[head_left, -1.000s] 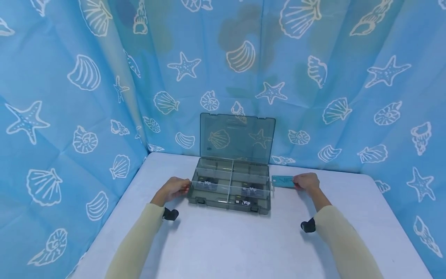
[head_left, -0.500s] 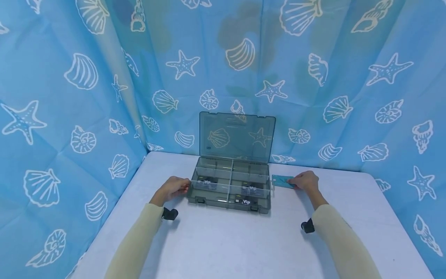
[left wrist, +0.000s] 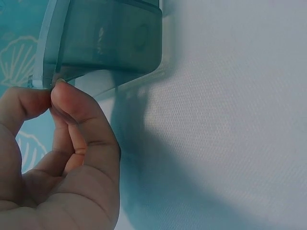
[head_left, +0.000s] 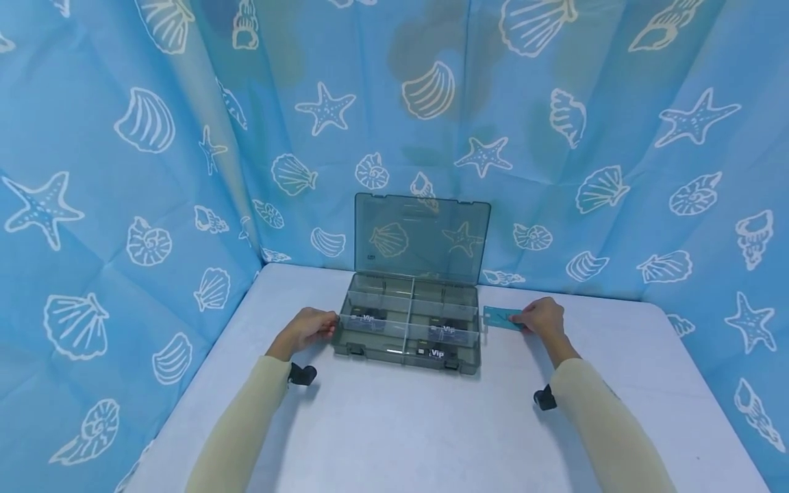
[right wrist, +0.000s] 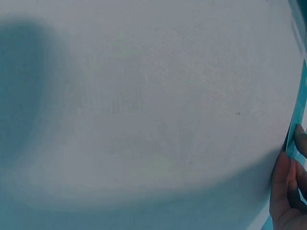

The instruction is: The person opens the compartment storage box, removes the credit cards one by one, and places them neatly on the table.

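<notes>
A smoke-grey clear compartment box (head_left: 376, 346) stands on the table with its lid (head_left: 422, 236) raised. Black cards marked "Vip" lie inside: one card (head_left: 368, 319) in the middle left compartment, another card (head_left: 448, 329) in the middle right, and a third card (head_left: 436, 352) at the front right. My left hand (head_left: 308, 327) is at the box's left side; in the left wrist view its thumb and forefinger pinch the rim (left wrist: 60, 43). To the right of the box, my right hand (head_left: 542, 322) pinches a teal card (head_left: 498, 316) with dark markings, seen edge-on in the right wrist view.
White cloth covers the table (head_left: 407, 424). Behind and to the left hangs a blue curtain (head_left: 370, 103) with white shell and starfish prints, close behind the raised lid. Clear dividers (head_left: 408, 315) split the box into several compartments. A black wrist camera (head_left: 545, 398) sits below the right hand.
The right thumb has shifted left over the teal card, covering more of its markings. The left hand stays at the box. The head view has tilted slightly.
</notes>
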`<state>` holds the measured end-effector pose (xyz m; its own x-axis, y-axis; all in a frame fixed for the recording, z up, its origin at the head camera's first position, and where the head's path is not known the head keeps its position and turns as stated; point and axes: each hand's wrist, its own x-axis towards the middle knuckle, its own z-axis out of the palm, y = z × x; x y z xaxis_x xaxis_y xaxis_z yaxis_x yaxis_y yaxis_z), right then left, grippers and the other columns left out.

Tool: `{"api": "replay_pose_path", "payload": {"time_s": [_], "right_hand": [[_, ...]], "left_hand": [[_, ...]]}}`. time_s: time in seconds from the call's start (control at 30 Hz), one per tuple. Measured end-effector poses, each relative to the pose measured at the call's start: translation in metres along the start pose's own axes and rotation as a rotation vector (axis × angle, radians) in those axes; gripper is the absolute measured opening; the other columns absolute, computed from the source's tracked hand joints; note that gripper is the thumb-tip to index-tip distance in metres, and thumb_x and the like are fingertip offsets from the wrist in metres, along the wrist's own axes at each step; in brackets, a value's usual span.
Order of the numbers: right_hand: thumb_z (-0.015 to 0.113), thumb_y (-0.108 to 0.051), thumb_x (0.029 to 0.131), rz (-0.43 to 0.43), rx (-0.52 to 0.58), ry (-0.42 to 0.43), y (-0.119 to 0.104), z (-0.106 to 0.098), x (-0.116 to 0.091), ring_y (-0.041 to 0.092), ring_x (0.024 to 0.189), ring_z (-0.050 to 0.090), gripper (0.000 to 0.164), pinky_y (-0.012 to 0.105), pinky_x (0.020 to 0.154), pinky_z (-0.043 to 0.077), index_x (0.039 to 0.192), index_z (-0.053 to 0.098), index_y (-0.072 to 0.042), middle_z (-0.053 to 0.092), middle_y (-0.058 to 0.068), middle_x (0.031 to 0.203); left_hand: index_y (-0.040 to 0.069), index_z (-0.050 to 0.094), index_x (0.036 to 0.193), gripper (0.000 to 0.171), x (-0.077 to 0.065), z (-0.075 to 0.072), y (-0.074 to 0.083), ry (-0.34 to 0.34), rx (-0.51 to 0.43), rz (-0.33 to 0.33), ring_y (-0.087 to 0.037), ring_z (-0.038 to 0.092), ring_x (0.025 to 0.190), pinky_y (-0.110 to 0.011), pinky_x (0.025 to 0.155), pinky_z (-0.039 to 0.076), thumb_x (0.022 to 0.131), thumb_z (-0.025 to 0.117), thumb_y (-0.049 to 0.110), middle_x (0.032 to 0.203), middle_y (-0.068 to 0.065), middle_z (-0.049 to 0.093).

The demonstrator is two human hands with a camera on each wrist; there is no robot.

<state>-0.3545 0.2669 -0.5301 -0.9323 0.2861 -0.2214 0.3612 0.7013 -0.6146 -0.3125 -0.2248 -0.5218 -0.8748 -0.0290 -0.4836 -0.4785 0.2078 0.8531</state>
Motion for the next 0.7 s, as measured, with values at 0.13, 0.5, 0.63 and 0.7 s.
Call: {"api": "replay_pose_path", "payload": {"time_s": [0.13, 0.5, 0.63, 0.7], "right_hand": [[0.079, -0.023, 0.081, -0.024, -0.001, 0.029, 0.0002, 0.0025, -0.0018, 0.024, 0.075, 0.059, 0.034, 0.036, 0.072, 0.050, 0.099, 0.067, 0.004, 0.062, 0.014, 0.085], [0.080, -0.027, 0.079, -0.008, -0.004, 0.061, 0.0043, 0.0021, -0.0062, 0.030, 0.084, 0.054, 0.036, 0.043, 0.077, 0.048, 0.093, 0.066, 0.003, 0.060, 0.015, 0.084], [0.078, -0.029, 0.081, -0.042, -0.010, 0.067, 0.0046, 0.0011, -0.0069, 0.029, 0.081, 0.056, 0.037, 0.041, 0.074, 0.049, 0.093, 0.066, 0.003, 0.062, 0.014, 0.082], [0.076, -0.031, 0.084, -0.074, -0.009, 0.083, 0.0020, -0.0001, -0.0086, 0.029, 0.079, 0.057, 0.037, 0.040, 0.071, 0.050, 0.094, 0.066, 0.003, 0.063, 0.015, 0.083]], "left_hand": [[-0.001, 0.062, 0.106, 0.022, 0.0004, -0.0008, -0.0011, -0.001, -0.002, -0.002, -0.016, 0.058, 0.077, -0.024, 0.070, 0.053, 0.091, 0.058, 0.015, 0.091, -0.008, 0.059], [-0.003, 0.061, 0.109, 0.026, 0.0002, -0.0006, -0.0017, -0.006, -0.019, 0.008, -0.015, 0.058, 0.077, -0.024, 0.070, 0.053, 0.091, 0.059, 0.015, 0.091, -0.009, 0.059], [-0.004, 0.060, 0.111, 0.027, -0.0009, -0.0010, -0.0007, -0.006, -0.026, 0.014, -0.015, 0.058, 0.077, -0.024, 0.070, 0.053, 0.092, 0.059, 0.015, 0.092, -0.009, 0.059], [-0.005, 0.059, 0.113, 0.028, -0.0020, -0.0011, -0.0001, -0.009, -0.026, 0.013, -0.015, 0.058, 0.077, -0.024, 0.070, 0.054, 0.092, 0.058, 0.015, 0.092, -0.009, 0.059]]}}
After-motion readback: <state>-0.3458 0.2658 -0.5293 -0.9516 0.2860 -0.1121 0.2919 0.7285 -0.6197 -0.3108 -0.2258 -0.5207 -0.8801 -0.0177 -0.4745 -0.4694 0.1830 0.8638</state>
